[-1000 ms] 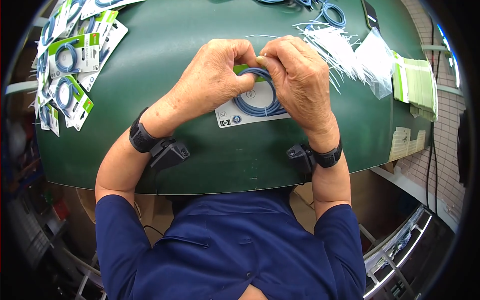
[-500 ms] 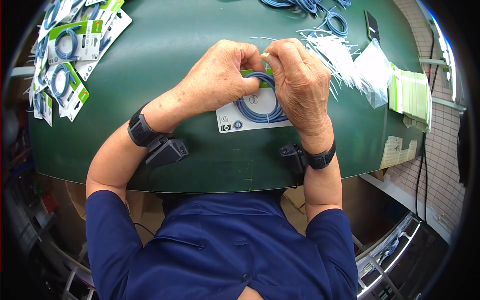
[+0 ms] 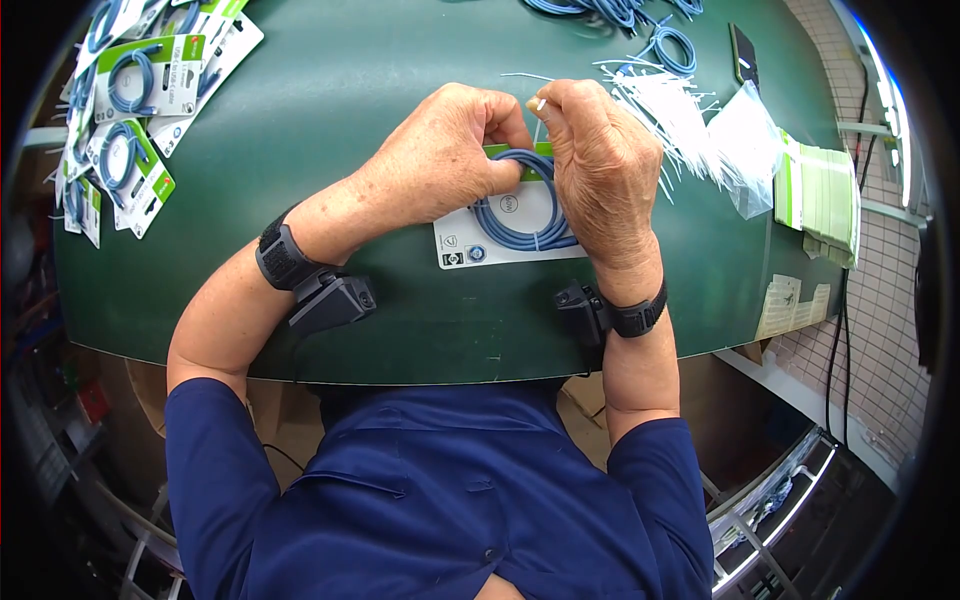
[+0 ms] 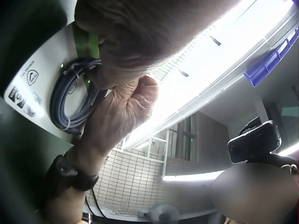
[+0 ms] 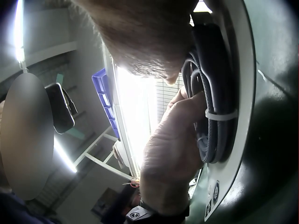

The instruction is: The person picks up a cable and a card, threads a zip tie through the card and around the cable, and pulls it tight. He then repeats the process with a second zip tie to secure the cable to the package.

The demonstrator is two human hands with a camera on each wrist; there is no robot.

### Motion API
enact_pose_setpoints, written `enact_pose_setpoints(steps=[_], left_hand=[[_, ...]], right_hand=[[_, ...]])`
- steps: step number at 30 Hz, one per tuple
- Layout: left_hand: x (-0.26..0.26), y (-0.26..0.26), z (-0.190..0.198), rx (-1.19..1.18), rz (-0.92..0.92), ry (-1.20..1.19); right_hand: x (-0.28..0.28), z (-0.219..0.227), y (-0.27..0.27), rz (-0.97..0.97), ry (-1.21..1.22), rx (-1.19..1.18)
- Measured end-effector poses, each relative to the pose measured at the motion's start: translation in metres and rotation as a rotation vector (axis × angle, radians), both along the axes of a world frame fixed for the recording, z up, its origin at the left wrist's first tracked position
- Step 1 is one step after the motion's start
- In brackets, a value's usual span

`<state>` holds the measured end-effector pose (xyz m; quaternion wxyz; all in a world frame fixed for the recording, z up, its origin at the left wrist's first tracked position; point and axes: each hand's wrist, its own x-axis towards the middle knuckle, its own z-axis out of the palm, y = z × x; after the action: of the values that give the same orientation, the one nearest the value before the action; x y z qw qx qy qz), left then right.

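Observation:
A coiled blue cable lies against a white and green card on the green table; white ties bind the coil. My left hand grips the coil and card at their upper left, its thumb inside the loop. Just right of it, my right hand pinches a thin white tie between thumb and finger above the card's top edge. In the right wrist view a white tie wraps the cable. The right hand's lower fingers are partly hidden in the head view.
Carded cables pile at the left. Loose white ties and a clear plastic bag lie at the right, beside a stack of green and white cards. A phone and more blue cables are at the back.
My right hand has moved slightly up and away from my left fingers, holding the white tie, which shows more now. The left hand keeps its grip. The head view has shifted a little.

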<state>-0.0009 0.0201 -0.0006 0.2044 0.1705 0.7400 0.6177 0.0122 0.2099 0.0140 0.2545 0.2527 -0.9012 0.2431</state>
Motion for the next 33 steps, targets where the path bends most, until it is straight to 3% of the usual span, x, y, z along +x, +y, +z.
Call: enact_pose_setpoints(steps=[6,9,18,23,25,29,33], left_hand=[[0.000,0.001,-0.003,0.014,0.001,0.058],[-0.002,-0.002,0.003,-0.005,0.011,0.069],[-0.005,-0.003,0.001,0.059,0.044,0.080],[-0.004,-0.003,-0.005,0.124,0.052,0.028],[-0.005,-0.003,-0.006,0.123,0.031,0.109],[-0.003,-0.004,0.001,0.034,0.029,0.184],[0.001,-0.001,0.005,-0.053,0.061,0.339]], right_hand=[[-0.002,-0.004,0.001,0.018,-0.007,-0.041],[-0.002,-0.004,0.000,0.045,-0.096,-0.289],[0.005,0.016,0.007,0.154,-0.068,-0.147],[0.016,0.031,0.009,0.161,-0.330,-0.204],[0.018,0.035,0.010,0.184,-0.468,-0.170],[0.018,0.031,0.010,0.261,-0.508,-0.233],[0.025,0.034,0.002,0.196,-0.607,-0.376]])
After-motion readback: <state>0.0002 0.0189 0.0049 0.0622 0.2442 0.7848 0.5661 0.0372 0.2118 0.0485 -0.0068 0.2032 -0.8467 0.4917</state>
